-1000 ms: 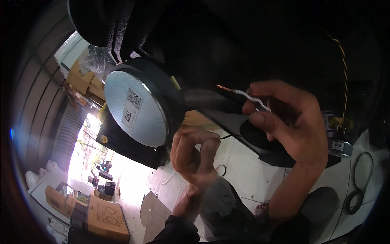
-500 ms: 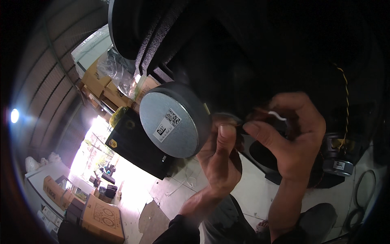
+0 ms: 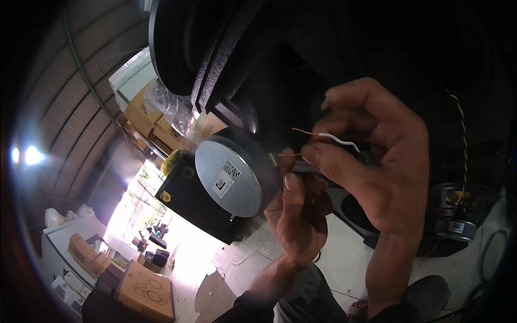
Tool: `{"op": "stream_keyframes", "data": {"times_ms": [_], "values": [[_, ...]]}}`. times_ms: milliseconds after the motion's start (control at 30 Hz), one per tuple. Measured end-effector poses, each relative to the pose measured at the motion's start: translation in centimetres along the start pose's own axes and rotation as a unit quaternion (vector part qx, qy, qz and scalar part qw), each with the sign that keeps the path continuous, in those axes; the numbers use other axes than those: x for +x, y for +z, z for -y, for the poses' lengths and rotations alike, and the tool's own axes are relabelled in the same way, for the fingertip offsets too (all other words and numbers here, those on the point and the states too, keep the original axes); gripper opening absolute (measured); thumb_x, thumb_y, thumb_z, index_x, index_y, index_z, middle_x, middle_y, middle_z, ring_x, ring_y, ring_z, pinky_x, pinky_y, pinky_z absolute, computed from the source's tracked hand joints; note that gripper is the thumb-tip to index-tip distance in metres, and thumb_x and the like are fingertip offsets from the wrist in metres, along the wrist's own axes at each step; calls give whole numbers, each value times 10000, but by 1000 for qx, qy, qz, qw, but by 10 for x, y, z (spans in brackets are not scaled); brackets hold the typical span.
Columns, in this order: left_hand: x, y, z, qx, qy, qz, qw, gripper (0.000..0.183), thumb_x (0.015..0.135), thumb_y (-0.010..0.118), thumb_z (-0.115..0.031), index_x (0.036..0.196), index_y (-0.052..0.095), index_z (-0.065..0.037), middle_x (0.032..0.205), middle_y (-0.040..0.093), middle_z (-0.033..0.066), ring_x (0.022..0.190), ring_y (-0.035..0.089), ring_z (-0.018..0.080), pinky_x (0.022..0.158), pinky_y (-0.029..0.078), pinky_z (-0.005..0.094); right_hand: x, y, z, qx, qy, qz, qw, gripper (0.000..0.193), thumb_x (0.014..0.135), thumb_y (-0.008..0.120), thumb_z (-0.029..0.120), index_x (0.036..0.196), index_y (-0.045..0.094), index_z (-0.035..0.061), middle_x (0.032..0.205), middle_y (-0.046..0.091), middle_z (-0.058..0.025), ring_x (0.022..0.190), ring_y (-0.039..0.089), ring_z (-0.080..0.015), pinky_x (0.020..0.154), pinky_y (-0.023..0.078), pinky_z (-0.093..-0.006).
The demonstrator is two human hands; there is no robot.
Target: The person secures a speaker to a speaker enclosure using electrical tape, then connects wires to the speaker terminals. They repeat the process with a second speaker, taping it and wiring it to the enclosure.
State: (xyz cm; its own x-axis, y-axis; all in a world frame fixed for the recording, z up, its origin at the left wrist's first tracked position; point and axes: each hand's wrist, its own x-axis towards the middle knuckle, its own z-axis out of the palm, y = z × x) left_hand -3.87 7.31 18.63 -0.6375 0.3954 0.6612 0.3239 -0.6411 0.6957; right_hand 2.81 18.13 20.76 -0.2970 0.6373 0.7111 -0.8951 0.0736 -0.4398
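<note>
A speaker driver with a round silver magnet (image 3: 229,175) sits beside my left hand, a sticker on its face. A small brass-coloured terminal (image 3: 273,160) stands out from its side. My left hand (image 3: 296,210) is just right of the magnet, fingers curled and thumb raised; what they grip is hidden. My right hand (image 3: 377,151) pinches a wire whose bare copper end (image 3: 289,155) crosses my left fingertip toward the terminal. A white wire (image 3: 339,140) with a stripped copper tip runs loose above my right thumb. The dark speaker cabinet (image 3: 215,59) rises behind.
At right, another driver (image 3: 455,229) hangs with a twisted yellow-and-black wire (image 3: 462,140). A black cabinet (image 3: 199,202) stands behind the magnet. Cardboard boxes (image 3: 144,290) lie at lower left, more at upper left under plastic. White floor tiles (image 3: 344,264) show below my hands.
My right hand has risen and its forefinger has lifted away. The white wire's copper tip and a second bare copper end now show. The view has shifted slightly.
</note>
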Motion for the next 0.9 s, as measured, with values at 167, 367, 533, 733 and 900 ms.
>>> {"op": "stream_keyframes", "data": {"times_ms": [167,367,533,733,900], "values": [[-1,0,-3,-4,-24,15,1000,418,1040,560,-275,1377,540,-29,882,682,73,639,584,93,519,450,219,5,-1,0,41,26,21,999,392,707,745,-31,1075,607,-24,829,683,-97,808,703,-155,767,532,-272],[-2,-13,0,31,-12,48,998,493,1038,562,-302,1412,507,15,913,675,90,707,591,102,568,467,232,6,0,0,31,24,20,999,380,712,755,-21,1063,610,-20,813,681,-97,795,702,-155,755,530,-270],[0,-16,1,38,0,54,998,522,1027,583,-316,1395,512,47,910,671,94,717,589,105,579,470,229,7,1,-3,37,12,29,999,367,714,753,-31,1052,612,-12,818,686,-94,789,708,-156,738,535,-268],[2,-17,0,76,34,73,994,454,1011,597,-283,1286,568,77,894,670,128,698,604,134,563,473,234,2,-3,-5,23,-35,15,999,375,705,730,-48,1056,604,-4,807,686,-86,787,708,-153,728,544,-278],[-2,-20,-15,0,-31,98,995,297,969,613,-219,1044,625,68,881,667,199,649,631,203,523,470,257,-13,-27,-12,-34,-61,78,995,379,683,736,-64,1029,600,13,791,682,-67,786,710,-154,733,544,-280]]}}
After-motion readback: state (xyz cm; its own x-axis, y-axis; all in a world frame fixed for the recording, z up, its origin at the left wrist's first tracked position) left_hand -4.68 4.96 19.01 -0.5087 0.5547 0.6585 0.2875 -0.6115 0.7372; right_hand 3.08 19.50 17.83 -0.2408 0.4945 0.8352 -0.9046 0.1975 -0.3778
